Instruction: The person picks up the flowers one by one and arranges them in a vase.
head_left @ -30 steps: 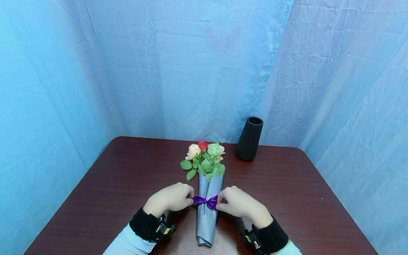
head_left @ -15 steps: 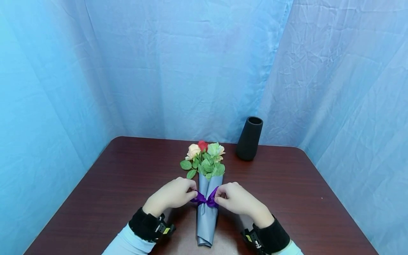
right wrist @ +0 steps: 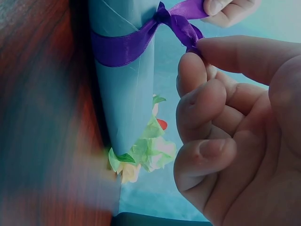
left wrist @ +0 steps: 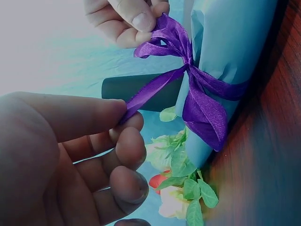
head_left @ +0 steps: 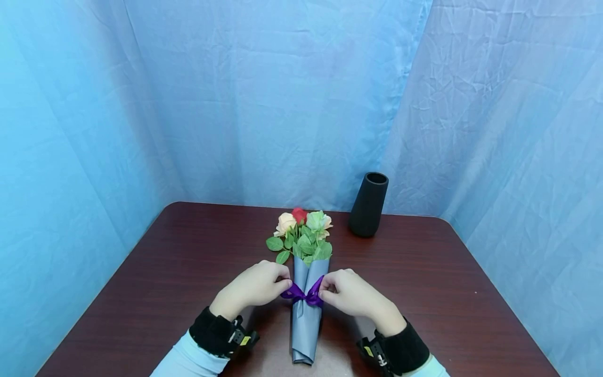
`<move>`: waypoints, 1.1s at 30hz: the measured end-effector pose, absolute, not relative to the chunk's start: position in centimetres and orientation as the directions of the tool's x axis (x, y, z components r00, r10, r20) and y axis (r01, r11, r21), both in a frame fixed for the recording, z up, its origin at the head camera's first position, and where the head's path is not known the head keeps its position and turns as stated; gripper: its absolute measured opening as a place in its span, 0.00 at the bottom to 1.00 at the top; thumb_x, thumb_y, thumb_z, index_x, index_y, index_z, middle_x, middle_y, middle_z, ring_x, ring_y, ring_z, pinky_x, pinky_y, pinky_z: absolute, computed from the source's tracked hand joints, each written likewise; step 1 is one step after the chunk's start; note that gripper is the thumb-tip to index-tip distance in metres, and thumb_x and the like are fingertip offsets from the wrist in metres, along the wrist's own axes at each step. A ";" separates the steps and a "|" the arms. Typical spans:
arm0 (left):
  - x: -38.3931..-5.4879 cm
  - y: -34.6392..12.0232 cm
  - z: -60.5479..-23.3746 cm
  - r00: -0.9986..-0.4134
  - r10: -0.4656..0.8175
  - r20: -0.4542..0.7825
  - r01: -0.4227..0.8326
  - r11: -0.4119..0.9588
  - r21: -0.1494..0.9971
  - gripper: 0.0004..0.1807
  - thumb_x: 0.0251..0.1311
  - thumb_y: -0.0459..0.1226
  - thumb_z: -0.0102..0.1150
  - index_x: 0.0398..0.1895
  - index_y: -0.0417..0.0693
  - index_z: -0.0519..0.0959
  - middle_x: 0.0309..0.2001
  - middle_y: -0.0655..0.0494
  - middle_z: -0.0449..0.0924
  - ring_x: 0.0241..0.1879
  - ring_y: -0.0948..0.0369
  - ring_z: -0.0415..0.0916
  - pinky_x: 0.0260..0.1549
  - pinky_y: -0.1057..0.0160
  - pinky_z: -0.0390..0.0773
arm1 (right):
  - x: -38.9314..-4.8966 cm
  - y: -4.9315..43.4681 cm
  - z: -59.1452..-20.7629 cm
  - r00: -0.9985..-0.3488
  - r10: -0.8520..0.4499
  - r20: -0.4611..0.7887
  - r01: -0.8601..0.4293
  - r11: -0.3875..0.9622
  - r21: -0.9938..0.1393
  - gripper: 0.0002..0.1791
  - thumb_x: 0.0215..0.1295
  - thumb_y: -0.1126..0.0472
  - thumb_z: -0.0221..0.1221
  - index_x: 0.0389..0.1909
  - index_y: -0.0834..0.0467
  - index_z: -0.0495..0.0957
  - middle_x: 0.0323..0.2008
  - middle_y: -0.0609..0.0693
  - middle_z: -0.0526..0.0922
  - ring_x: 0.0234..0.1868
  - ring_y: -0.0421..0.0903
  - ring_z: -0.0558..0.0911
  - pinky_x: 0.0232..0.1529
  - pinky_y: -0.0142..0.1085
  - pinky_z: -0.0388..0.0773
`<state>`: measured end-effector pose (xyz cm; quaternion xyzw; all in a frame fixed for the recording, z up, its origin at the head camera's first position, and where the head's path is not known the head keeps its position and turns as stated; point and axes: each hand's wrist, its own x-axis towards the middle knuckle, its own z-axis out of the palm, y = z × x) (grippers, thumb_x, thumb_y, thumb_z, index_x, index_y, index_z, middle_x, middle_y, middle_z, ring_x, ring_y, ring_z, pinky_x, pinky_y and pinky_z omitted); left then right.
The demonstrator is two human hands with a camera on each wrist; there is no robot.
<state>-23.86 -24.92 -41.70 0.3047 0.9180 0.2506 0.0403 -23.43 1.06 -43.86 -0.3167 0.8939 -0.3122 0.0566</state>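
A bouquet wrapped in grey-blue paper [head_left: 306, 330] lies on the table, its roses [head_left: 285, 223] and leaves pointing to the far side. Round its middle runs a purple ribbon [head_left: 313, 293], knotted in front with loops. My left hand [head_left: 256, 285] pinches one strand of the ribbon between thumb and index finger, as the left wrist view shows, and pulls it out from the knot [left wrist: 188, 63]. On the other side my right hand [head_left: 353, 296] pinches a ribbon loop by thumb and forefinger, its other fingers curled loosely. Both hands are raised slightly above the paper.
A black vase [head_left: 369, 205] stands upright at the back right of the dark brown table [head_left: 212, 235]. Light blue cloth [head_left: 282, 104] hangs behind and on both sides. Each wrist wears a black strap [head_left: 212, 331] with a small camera.
Both hands have risen slightly and drawn a little nearer to the ribbon's knot; the right-hand loop now stands higher. The bouquet and vase have stayed in place.
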 end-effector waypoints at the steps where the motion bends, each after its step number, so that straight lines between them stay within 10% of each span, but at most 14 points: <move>1: -23.9 -24.9 -41.7 -0.812 0.578 0.076 0.536 0.688 0.489 0.11 0.72 0.37 0.58 0.28 0.50 0.82 0.20 0.65 0.71 0.21 0.67 0.67 0.23 0.64 0.69 | -23.4 1.1 -43.9 -0.793 -0.602 0.094 -0.529 0.603 -0.597 0.09 0.70 0.63 0.60 0.28 0.54 0.83 0.16 0.37 0.70 0.18 0.34 0.67 0.21 0.30 0.65; 33: -24.2 -25.7 -42.1 -0.829 0.560 -0.013 0.484 0.728 0.486 0.13 0.72 0.38 0.57 0.27 0.47 0.81 0.19 0.64 0.67 0.21 0.66 0.64 0.22 0.64 0.66 | -23.6 2.2 -43.9 -0.804 -0.590 0.074 -0.537 0.668 -0.516 0.11 0.70 0.63 0.60 0.26 0.51 0.82 0.17 0.37 0.72 0.20 0.34 0.68 0.24 0.31 0.68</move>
